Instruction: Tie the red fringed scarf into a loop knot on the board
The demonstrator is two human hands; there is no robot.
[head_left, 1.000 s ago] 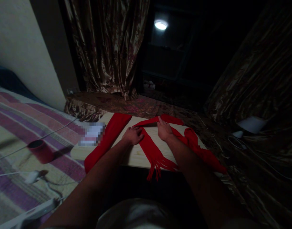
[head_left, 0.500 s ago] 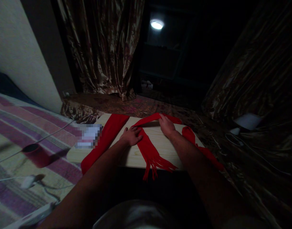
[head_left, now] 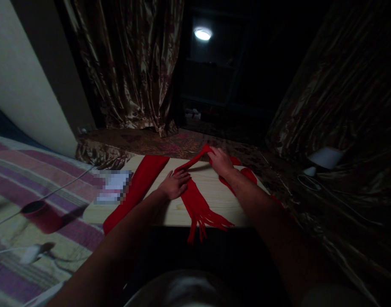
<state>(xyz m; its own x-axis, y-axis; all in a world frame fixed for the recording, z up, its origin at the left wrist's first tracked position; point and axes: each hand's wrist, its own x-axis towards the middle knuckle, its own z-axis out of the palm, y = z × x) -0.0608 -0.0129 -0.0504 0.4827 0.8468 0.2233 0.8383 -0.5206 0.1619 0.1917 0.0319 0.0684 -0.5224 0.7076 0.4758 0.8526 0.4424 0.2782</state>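
Observation:
A red scarf (head_left: 195, 200) with a fringed end lies on a pale wooden board (head_left: 157, 211), its fringe hanging over the near edge. My left hand (head_left: 174, 184) rests flat on the scarf near its bend, fingers stretched out and thumb apart. Further right, my right hand (head_left: 221, 162) pinches the scarf and lifts a narrow stretch of it off the board. More of the red fabric loops behind and beneath my right forearm, partly hidden. Another red cloth strip (head_left: 136, 192) slants along the board's left side; whether it joins the scarf I cannot tell.
A blurred-out white item (head_left: 112, 187) lies at the board's left. On the striped bedding (head_left: 10, 179) stand a red cylindrical object (head_left: 44, 217) and a white plug (head_left: 31, 253) with cables. Patterned curtains (head_left: 144, 76) hang behind; a white lamp-like object (head_left: 326, 157) is at right.
My right hand has closed on the scarf and raised it, so the lifted part peaks higher and the fabric behind it has shifted left. My left hand stays on the scarf.

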